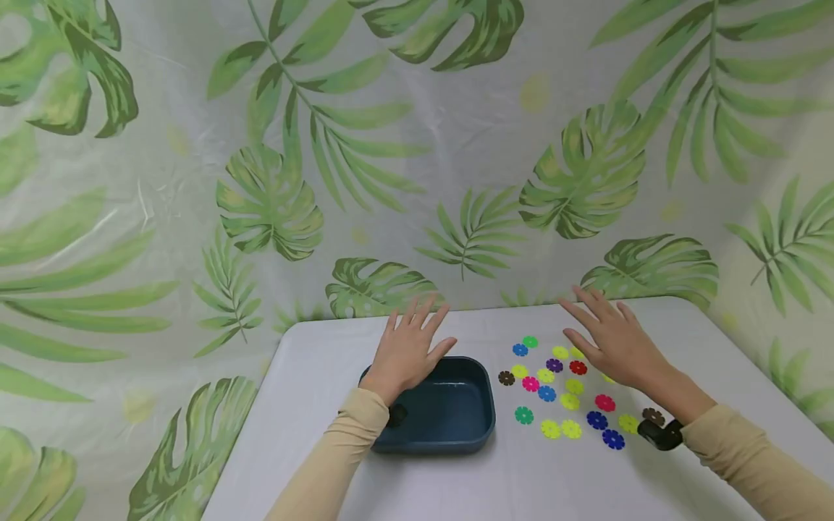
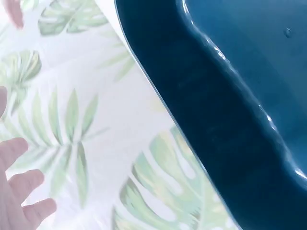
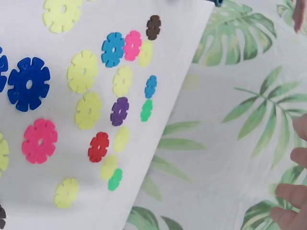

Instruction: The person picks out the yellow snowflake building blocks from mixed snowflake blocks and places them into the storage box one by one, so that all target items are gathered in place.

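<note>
My left hand (image 1: 409, 352), fingers spread and holding nothing, is raised over the left back part of a dark blue rectangular tub (image 1: 449, 412). The tub's inside shows bare in the head view, apart from the part that my arm hides. To the right, my right hand (image 1: 615, 347) is also raised with spread fingers, above the far right side of a scatter of flat, notched plastic discs. Among them are a red disc (image 3: 99, 147), a purple disc (image 3: 119, 111), a dark blue disc (image 3: 29, 84) and several yellow ones. Some discs are hidden behind the right hand and wrist.
A white-covered table (image 1: 293, 405) carries the tub and the discs. Behind it hangs a pale curtain (image 1: 456, 145) printed with green leaves. A brown disc (image 1: 654, 416) lies close to the black wrist camera (image 1: 661, 435) on the right arm.
</note>
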The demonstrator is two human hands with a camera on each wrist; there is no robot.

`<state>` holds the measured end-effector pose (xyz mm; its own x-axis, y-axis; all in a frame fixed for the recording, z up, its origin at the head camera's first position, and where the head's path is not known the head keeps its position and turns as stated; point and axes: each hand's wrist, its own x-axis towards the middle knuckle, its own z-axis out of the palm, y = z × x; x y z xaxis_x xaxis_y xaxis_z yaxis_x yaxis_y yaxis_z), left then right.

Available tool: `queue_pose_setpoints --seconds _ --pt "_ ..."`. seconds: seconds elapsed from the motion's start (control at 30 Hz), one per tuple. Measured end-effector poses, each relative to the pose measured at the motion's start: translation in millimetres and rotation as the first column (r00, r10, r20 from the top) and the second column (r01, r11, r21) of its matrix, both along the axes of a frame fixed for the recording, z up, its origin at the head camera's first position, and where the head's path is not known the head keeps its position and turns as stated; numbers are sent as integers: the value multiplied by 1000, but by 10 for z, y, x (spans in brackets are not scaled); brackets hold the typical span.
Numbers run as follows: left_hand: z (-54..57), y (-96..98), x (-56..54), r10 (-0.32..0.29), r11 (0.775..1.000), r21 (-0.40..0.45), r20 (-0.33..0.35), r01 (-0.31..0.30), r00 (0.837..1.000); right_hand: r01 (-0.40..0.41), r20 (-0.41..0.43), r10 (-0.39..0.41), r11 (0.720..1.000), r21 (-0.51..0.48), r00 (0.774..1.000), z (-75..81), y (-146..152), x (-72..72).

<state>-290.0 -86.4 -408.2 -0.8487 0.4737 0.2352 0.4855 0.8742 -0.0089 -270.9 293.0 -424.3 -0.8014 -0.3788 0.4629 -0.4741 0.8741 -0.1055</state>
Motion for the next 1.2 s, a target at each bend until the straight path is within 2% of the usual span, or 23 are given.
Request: queue_pose_setpoints --seconds 0.17,0.27,0.5,0.77,0.93,1.2 --pt "-17 -234 -17 34 989 141 18 -36 999 0 11 1 994 -108 1000 -49 122 -44" --pt "-29 -391 -24 63 970 231 38 -70 997 15 30 -9 979 -202 1000 -62 198 -49" --pt "-146 -732 -1 123 884 444 82 -147 989 62 55 -46 941 -332 997 -155 398 -60" --pt "-403 -1012 71 157 791 570 159 -220 975 147 147 -96 906 -396 984 -290 597 -51" --pt "-615 -1135 126 183 733 619 219 -281 959 195 213 -116 895 -402 970 -403 674 -22" --pt "-949 -1188 212 197 651 672 301 -354 933 279 312 -154 869 -408 937 -615 782 27"
